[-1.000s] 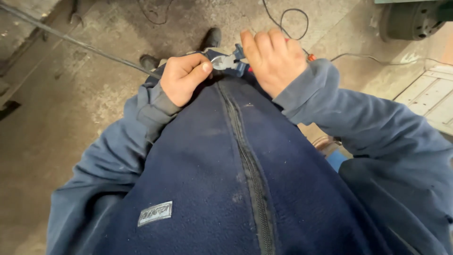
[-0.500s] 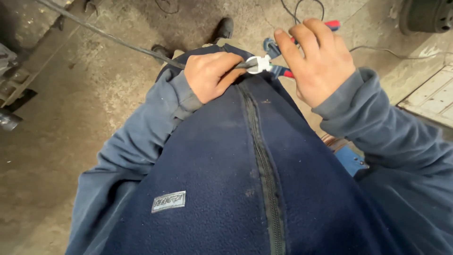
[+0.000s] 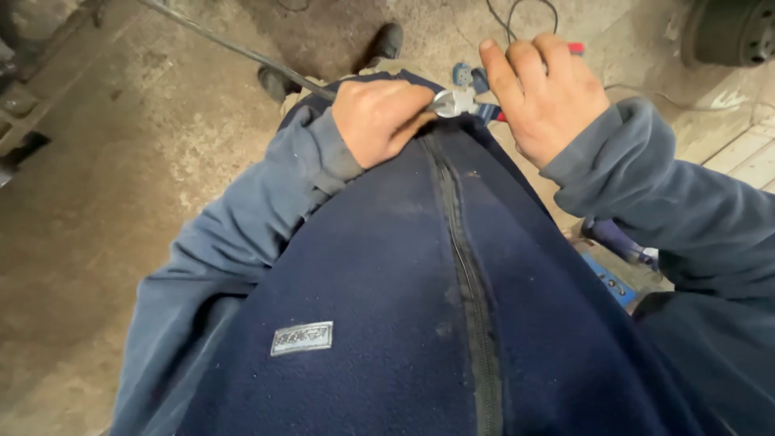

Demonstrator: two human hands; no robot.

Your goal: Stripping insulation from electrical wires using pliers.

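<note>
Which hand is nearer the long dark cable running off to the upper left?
Left. The left hand grips the long dark cable at its near end; the right hand is off to its right, holding the red-handled metal pliers.

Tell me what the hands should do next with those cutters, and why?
Probably squeeze the handles. The right hand grips the cutters, and their metal jaws sit right at the left hand, which pinches the end of the cable. I can't tell if the jaws are around it yet.
</note>
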